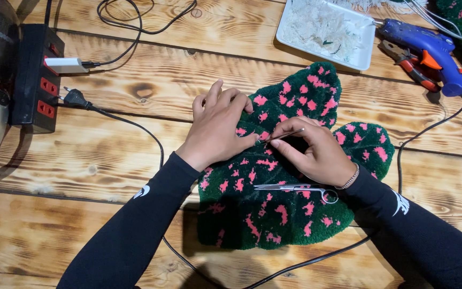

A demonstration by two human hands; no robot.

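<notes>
At the centre of the frame a leaf-shaped tufted rug (274, 208), dark green with pink flecks, lies flat on the scorched wooden tabletop (81, 160); the left hand (217, 126) presses on its pile with fingers spread and grasps nothing, while the right hand (316, 150) beside it pinches thin metal tweezers (284, 135) whose tip touches the pile between the two hands. Small silver scissors (295, 188) rest on the rug just below the right wrist. A white tray of fibre scraps (324, 29) and a blue glue gun (429, 51) sit at the upper right, and a black power strip (38, 77) stands at the upper left.
</notes>
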